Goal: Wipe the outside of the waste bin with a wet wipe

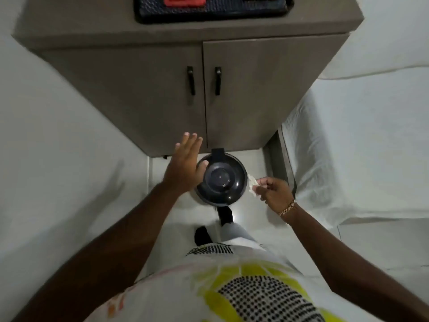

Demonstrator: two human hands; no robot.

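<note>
A: Waste bin (221, 180), black, lid shut, on the floor (253, 163) between both hands, below the cabinet (162, 94).

B: Left hand (185, 163) spread flat, holding nothing, thumb at the lid's edge. Right hand (275, 190) pinching a crumpled wet wipe (253, 184) just beside the bin's side.

A: Probably early; can't tell how much got wiped. Most of the outside likely left.

We see a pale floor (250, 163) carrying the black waste bin (220, 180). Just behind it stands a brown cabinet (162, 89). A dark tray (213, 12) lies on top.
</note>
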